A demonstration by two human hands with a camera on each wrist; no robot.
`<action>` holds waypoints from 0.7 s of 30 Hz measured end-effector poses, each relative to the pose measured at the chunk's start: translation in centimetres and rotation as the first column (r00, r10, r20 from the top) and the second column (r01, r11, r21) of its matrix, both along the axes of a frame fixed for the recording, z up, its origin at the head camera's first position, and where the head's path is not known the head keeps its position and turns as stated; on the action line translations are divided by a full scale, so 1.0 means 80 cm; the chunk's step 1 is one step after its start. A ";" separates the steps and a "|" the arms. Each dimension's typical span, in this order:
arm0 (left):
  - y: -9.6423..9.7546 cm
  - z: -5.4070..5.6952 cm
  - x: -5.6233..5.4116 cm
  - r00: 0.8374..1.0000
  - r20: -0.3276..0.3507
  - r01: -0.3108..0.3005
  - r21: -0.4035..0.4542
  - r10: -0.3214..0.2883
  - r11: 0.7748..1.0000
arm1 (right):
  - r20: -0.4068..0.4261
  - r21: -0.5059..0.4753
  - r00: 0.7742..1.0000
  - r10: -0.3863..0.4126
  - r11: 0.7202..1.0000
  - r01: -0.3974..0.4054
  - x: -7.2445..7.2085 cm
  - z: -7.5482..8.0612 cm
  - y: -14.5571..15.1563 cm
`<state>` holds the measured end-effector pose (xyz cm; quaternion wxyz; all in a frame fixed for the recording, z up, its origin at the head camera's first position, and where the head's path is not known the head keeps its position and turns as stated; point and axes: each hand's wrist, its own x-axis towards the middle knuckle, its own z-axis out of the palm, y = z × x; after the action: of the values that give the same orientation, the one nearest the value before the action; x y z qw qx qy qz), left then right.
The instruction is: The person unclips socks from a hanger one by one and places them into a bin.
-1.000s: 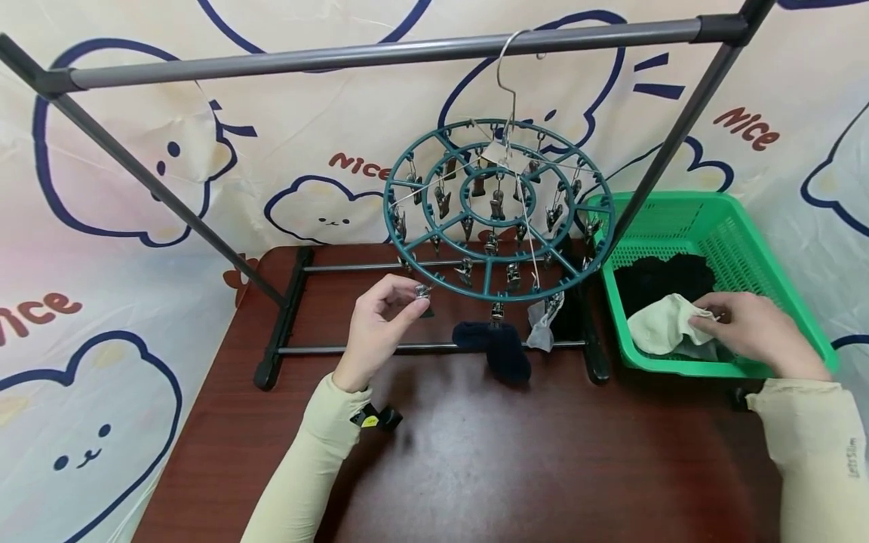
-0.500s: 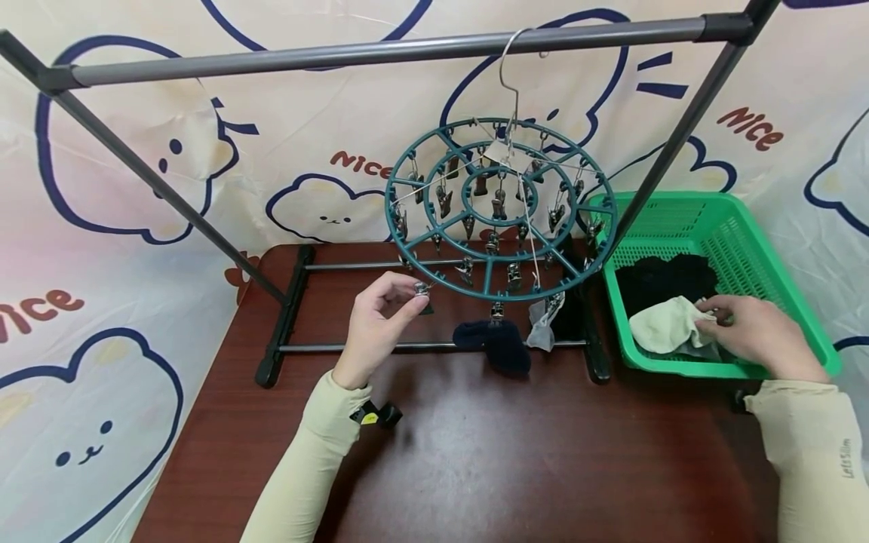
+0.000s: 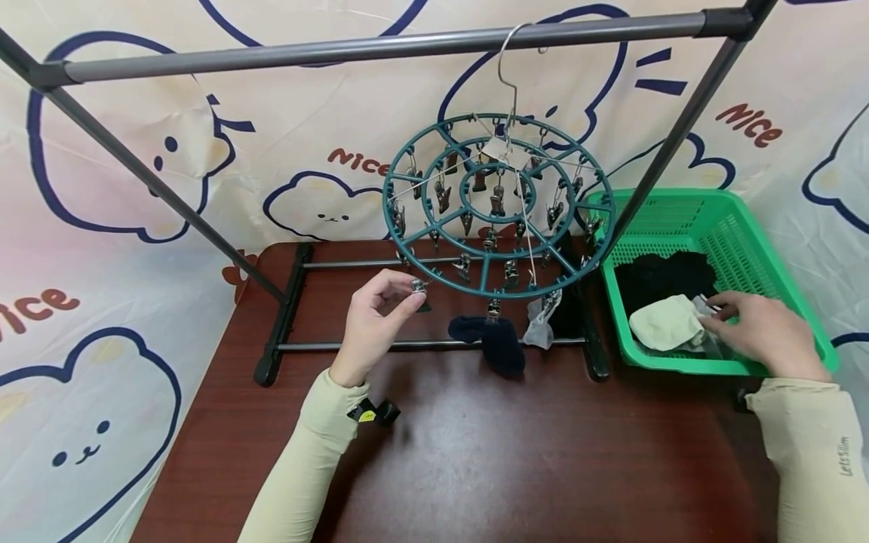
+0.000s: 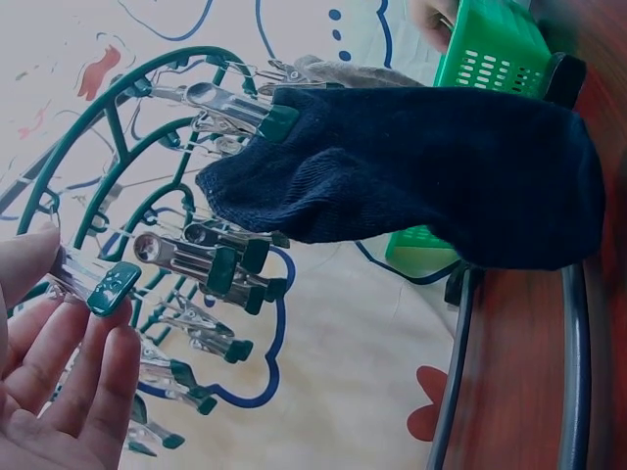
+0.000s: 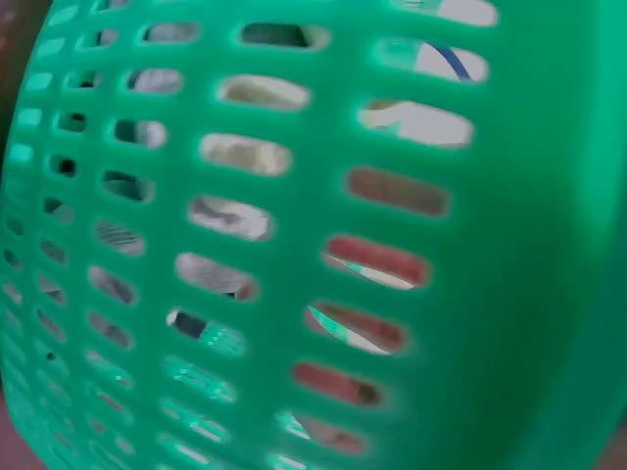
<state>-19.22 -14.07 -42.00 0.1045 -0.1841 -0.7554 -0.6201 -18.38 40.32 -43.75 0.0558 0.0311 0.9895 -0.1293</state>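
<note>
Near the front left rim of the round green clip hanger (image 3: 483, 279), my left hand (image 3: 375, 320) pinches a metal clip (image 4: 113, 288) with a green tip, and nothing hangs from that clip. A navy sock (image 3: 501, 343) hangs from another clip to its right, with a grey sock (image 3: 539, 326) beyond it. In the green basket (image 3: 787, 279), my right hand (image 3: 767, 328) pinches a grey sock (image 3: 713, 343) next to a cream sock (image 3: 668, 323). Black fabric (image 3: 665, 279) lies behind them. The basket wall hides most of that hand in the right wrist view.
The hanger hooks over the grey top bar (image 3: 380, 49) of a rack standing on the brown table (image 3: 475, 452). Lower rack rails (image 3: 421, 345) run behind the hanging socks. A printed cloth (image 3: 204, 302) covers the wall behind.
My right fingers have left the cream sock, which now lies flatter, and have taken hold of the grey one beside it. My left hand stays on the clip.
</note>
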 end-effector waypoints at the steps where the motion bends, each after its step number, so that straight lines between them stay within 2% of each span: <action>1: 0.000 0.000 0.000 1.000 0.002 0.000 0.002 0.000 1.000 | -0.022 0.000 1.000 -0.002 1.000 0.002 0.000 0.002 -0.002; 5: -0.001 0.001 0.001 1.000 0.004 0.001 0.000 -0.001 1.000 | -0.165 -0.029 0.986 -0.002 1.000 -0.003 0.006 0.017 -0.024; 8: -0.002 0.001 0.001 1.000 0.000 0.001 -0.002 -0.001 1.000 | -0.298 -0.085 0.954 0.021 0.995 -0.049 0.013 0.037 -0.052; 11: -0.003 0.000 0.000 1.000 -0.003 0.001 0.000 -0.001 1.000 | -0.402 -0.156 0.913 0.068 0.978 -0.141 0.024 0.058 -0.085; 14: -0.003 -0.001 0.000 1.000 0.000 0.000 0.006 0.000 1.000 | -0.460 -0.216 0.878 0.135 0.942 -0.257 0.036 0.073 -0.119; 17: -0.005 -0.001 -0.002 1.000 0.001 -0.004 0.016 0.004 1.000 | -0.501 -0.221 0.834 0.232 0.897 -0.383 0.047 0.083 -0.154; 21: -0.008 0.000 -0.003 1.000 -0.002 -0.008 0.038 0.008 0.999 | -0.505 -0.236 0.779 0.372 0.809 -0.539 0.055 0.091 -0.192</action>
<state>-19.49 -14.72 -42.03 0.1111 -0.1795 -0.7442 -0.6338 -13.96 24.99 -36.51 -0.1318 -0.2545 0.9106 -0.2978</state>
